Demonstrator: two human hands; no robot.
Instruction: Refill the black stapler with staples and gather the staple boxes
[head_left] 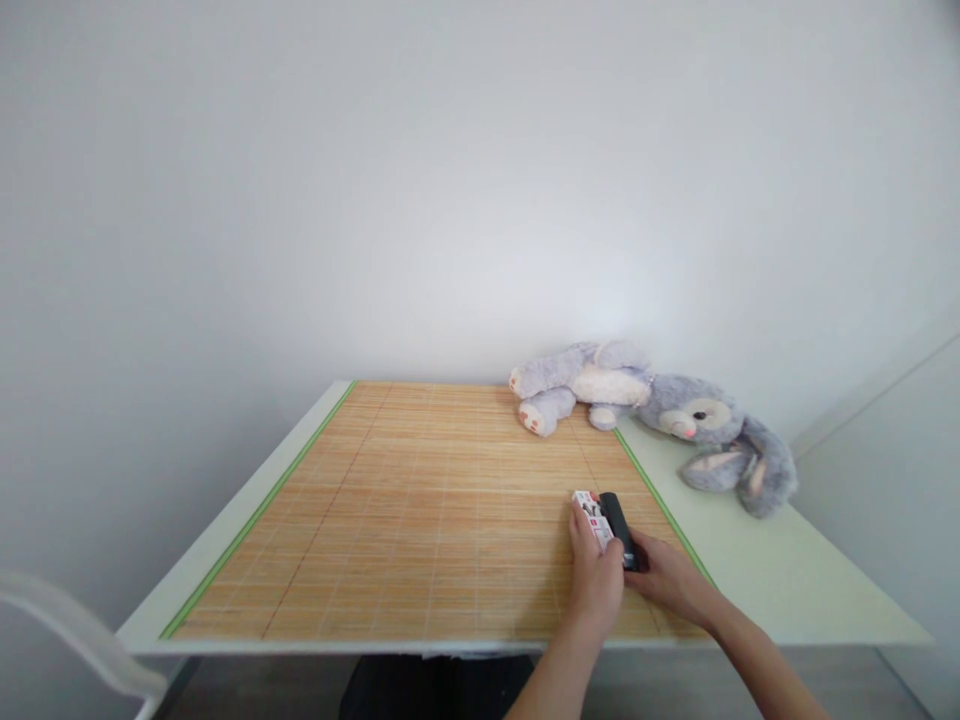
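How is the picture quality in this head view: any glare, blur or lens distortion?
Head view: soft even light, with a bright patch on the wall above the plush rabbit; no harsh glare on the bamboo mat. Wide-angle bending shows at the table edges. The small white box and black object at the left hand and right hand are too small to read.

We reach both forearms up from the near edge of the desk toward its right side; our left hand (595, 580) and right hand (670, 578) lie close together, fingers curled.
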